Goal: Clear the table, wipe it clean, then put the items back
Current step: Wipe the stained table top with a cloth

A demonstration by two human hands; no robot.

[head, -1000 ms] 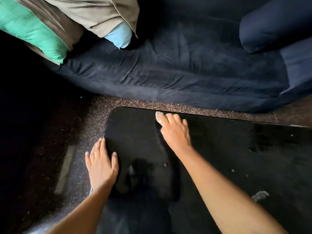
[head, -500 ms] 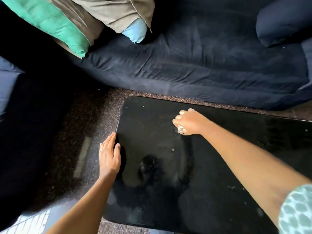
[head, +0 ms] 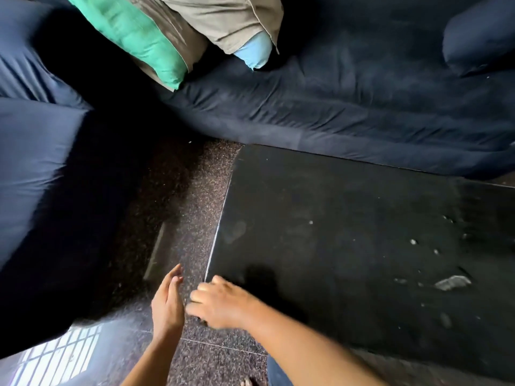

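Black, glossy and hard, the rectangular worktop [head: 348, 218] fills the view from the middle out to 4 o'clock. We judge it stiff and slick: a wipe should glide over it, and loose bits should slide rather than cling. It wants pressure from a flat palm, not lifting.

Toward its 3 o'clock side lie small pale crumbs [head: 413, 241] and one flat greyish scrap [head: 452, 282]. They look light and flimsy to us, best swept to an edge or pinched by a raised corner.

At the worktop's 7 o'clock corner sits the right grip [head: 220, 302], knuckles up and fingers curled under. It is blurred, and we cannot tell whether it holds anything.

Just beside it, at its 9 o'clock and off the worktop, the left grip [head: 167, 299] hangs over the floor. Its fingers are straight and together, its palm is turned toward the edge, and it holds nothing. We read it as placed to catch sweepings.

Beyond lie the speckled dark stone floor [head: 189, 218], a dark blue fabric sofa [head: 334, 107] at 12 o'clock, and a green-and-beige cushion [head: 139, 34] at 11 o'clock.
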